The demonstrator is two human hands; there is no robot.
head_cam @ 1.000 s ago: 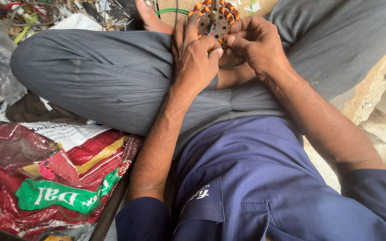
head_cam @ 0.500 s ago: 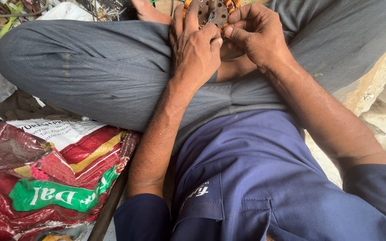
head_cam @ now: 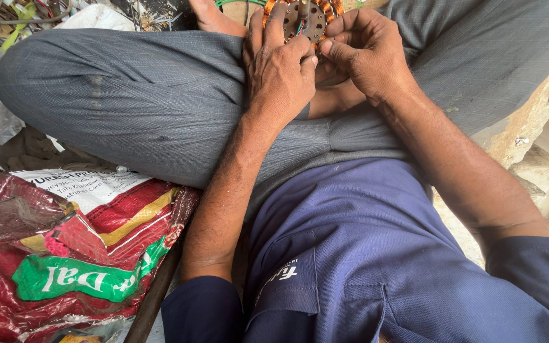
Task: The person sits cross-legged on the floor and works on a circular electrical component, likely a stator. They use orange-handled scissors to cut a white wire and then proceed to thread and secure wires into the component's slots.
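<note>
We counted one copper-wound stator (head_cam: pixel 305 19), resting above our crossed legs, apparently whole though cropped; our left hand (head_cam: pixel 281 70) and right hand (head_cam: pixel 366 54) gripped it together. One red sack (head_cam: pixel 77 254) lay left. Since earlier, the stator sat lower in view.

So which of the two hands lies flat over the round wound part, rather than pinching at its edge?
The left hand: its fingers spread across the round copper-wound part. The right hand is curled, thumb and fingertips pinching at the part's near edge.
</note>
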